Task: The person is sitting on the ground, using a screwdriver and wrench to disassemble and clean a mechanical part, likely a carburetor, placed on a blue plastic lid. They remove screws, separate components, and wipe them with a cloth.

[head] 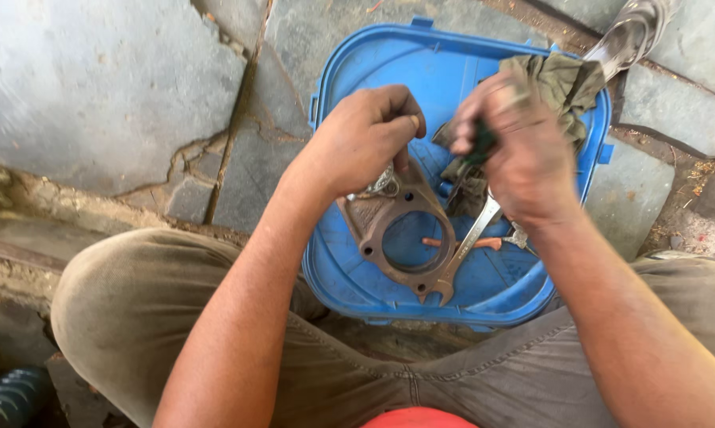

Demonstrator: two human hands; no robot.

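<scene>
Nearest the camera is a sliver of red cloth at the bottom edge, then the person's knees in dusty grey-brown trousers, spread to either side, with both bare forearms reaching forward between them.

Just past the knees a blue plastic tray lies on the stone floor. In it rest an open-ended spanner, lying slantwise, and a tool with orange handles partly hidden behind it.

Over the tray, the left hand has its fingers curled tight around the top of a rusty brown metal flange plate with a large round hole (the blue shows through it); the plate hangs tilted, its lower edge close over the spanner. A shiny metal part sits at the top of the plate, just under the thumb.

The right hand, blurred, is closed around a dark green handle, seemingly of a screwdriver; its thin shaft points down toward the plate. Behind that hand lies a crumpled olive rag on the tray's far corner.

Farthest off, a shiny metal tube crosses the upper right corner over cracked stone slabs.
</scene>
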